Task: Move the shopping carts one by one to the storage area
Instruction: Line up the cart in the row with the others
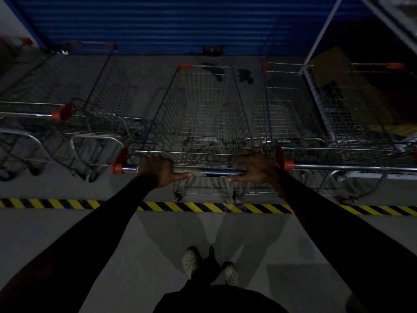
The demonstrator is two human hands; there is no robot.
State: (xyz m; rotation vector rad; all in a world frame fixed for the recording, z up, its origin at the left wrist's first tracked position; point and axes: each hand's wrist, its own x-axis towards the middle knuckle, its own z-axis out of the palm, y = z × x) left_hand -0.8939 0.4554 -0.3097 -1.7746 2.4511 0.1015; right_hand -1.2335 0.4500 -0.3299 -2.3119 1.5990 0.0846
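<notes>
While you stand behind it, the middle shopping cart [203,114] sits dead centre of your view, its wire basket pointing toward 12 o'clock at the blue roller shutter [158,21]. Your left hand [159,169] is wrapped over the handle bar [216,171] near its left red end cap, thumb lying along the bar; your right hand [255,166] is curled over the bar near its right end, fingers closed round it. The cart's rear wheels rest just beyond the yellow-and-black floor tape [67,204], which runs from 9 to 3 o'clock across the grey floor [90,233]. At 3 o'clock a second cart [293,109] stands just beside yours, with a cardboard box [334,66] further out. At 9 to 10 o'clock more carts [90,98] are parked. At 6 o'clock your two pale shoes [191,260] show.
</notes>
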